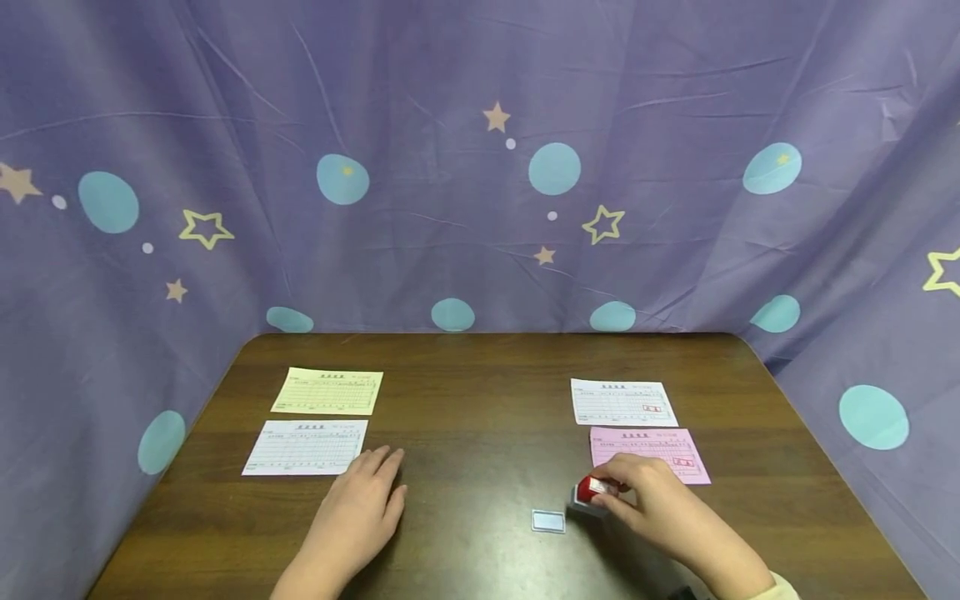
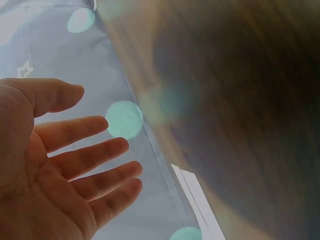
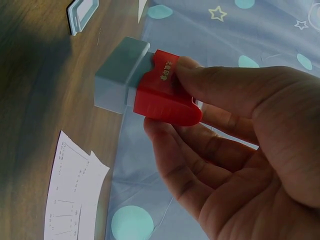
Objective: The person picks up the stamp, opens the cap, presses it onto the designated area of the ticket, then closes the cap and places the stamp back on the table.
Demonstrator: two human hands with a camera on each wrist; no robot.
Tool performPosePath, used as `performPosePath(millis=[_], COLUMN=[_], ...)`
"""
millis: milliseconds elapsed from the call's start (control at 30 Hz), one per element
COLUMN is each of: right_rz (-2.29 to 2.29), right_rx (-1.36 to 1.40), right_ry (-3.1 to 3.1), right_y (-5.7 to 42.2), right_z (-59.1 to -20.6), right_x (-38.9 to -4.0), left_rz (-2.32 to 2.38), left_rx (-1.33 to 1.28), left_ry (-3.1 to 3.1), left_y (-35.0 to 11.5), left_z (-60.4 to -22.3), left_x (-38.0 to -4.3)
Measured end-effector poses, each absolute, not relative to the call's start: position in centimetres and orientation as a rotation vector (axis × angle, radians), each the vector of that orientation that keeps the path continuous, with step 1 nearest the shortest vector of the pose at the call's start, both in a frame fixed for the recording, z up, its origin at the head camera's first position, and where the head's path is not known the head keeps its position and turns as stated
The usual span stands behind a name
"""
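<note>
Stamp (image 3: 148, 82) looks light and stiff, best held by its red end (image 3: 167, 96), which fingers of the right hand (image 1: 652, 497) pinch; the left hand's (image 1: 358, 510) lie apart.

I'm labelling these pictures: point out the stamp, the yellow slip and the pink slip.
Stamp (image 3: 152, 90), right wrist view: on its red part.
Yellow slip (image 1: 328, 393), head view: on its middle.
Pink slip (image 1: 654, 446), head view: on its uncovered upper part.

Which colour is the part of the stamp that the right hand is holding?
The stamp handle is red; the right wrist view shows it best.
</note>
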State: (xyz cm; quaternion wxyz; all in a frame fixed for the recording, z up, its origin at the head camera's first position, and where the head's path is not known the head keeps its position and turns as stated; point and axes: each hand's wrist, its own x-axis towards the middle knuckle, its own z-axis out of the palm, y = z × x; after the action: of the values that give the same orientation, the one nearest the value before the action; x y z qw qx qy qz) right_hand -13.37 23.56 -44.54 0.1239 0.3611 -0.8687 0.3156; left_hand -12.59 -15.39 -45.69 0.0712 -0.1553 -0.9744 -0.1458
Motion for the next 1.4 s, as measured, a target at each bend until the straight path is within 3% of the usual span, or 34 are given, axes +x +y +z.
performPosePath(millis=[1400], right_rz=[0.932], right_rx=[1.039], right_ry=[-2.563], right_y=[23.7], right_z=[-44.5], right_x=[-13.3], left_rz=[-0.434], left_rx=[-0.173], left_ry=[-3.088], left_y=[-27.7], left_z=[-47.1], left_x=[-15.2])
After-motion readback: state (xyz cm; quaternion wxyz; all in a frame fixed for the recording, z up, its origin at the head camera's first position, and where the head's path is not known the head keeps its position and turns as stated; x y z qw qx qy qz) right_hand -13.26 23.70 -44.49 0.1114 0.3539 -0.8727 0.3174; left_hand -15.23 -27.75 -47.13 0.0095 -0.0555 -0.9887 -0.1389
